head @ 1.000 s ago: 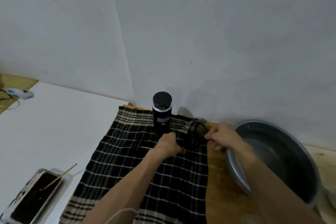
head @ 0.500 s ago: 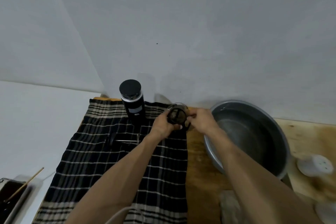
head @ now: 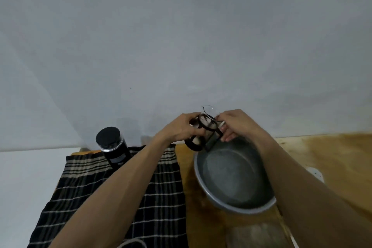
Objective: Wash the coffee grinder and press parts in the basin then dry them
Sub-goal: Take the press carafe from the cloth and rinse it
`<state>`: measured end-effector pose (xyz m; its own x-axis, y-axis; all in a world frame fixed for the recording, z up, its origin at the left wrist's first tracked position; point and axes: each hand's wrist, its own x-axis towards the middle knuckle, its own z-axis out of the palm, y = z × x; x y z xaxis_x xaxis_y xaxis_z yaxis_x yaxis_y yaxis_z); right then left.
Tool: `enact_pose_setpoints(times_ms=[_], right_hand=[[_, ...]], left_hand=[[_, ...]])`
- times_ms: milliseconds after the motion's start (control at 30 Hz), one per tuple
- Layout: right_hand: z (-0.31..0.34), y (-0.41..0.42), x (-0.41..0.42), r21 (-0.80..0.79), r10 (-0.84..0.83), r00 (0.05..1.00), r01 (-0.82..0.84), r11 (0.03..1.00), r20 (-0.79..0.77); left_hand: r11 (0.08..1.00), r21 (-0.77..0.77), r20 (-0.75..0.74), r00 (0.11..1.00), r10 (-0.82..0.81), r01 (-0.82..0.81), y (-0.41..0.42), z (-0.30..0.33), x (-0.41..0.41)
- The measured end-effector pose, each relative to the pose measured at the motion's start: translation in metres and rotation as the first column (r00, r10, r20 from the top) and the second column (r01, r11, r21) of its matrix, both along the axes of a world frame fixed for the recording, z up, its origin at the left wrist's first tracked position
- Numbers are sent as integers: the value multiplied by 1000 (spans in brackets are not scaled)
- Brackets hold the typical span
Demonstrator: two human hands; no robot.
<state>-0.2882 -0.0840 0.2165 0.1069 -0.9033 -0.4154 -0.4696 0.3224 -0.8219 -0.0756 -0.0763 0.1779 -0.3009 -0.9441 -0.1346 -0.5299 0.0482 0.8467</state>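
Observation:
A glass coffee press carafe in a black frame [head: 203, 132] is held tilted above the far rim of the grey metal basin [head: 231, 205]. My left hand [head: 179, 130] grips its left side and my right hand [head: 234, 125] grips its right side near the handle. The basin holds water and sits on the wooden table. A black cylindrical coffee grinder [head: 113, 148] stands upright on the black checked cloth [head: 163, 203] at the back left, apart from both hands.
A wall runs close behind the table. Bare wooden tabletop [head: 332, 159] lies right of the basin, with a white object [head: 316, 173] partly hidden by my right forearm. A white surface [head: 28, 177] adjoins the cloth on the left.
Both hands lifted the press carafe off the cloth and carried it right, over the basin's far rim. The view swung right; the grinder stayed in place.

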Motion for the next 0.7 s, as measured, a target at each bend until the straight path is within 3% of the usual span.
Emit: enact_pose_setpoints(times_ms=[67, 167, 233, 367, 433, 533, 700], right_hand=[[-7, 2, -21, 3, -90, 996, 90, 996, 14], [-28, 9, -53, 67, -239, 970, 235, 970, 50], [-46, 14, -68, 121, -318, 947, 311, 943, 44], [-77, 26, -81, 134, -345, 933, 356, 925, -98], [-92, 31, -84, 200, -390, 920, 388, 900, -31], [-113, 36, -87, 321, -455, 882, 397, 860, 127], [-138, 39, -89, 440, -519, 821, 386, 811, 237]], left_hand=[[997, -28, 41, 997, 69, -68, 0, -8, -22], [954, -209, 76, 970, 233, -213, 10, -29, -60], [956, -238, 70, 978, 194, -172, 21, -45, -83], [984, -131, 172, 980, -95, 118, 44, -75, -111], [980, -49, 146, 972, -185, 194, 51, -91, -117], [982, 59, 104, 978, -183, 178, 57, -109, -117], [997, -34, 239, 969, -57, 68, 49, -115, -114]])
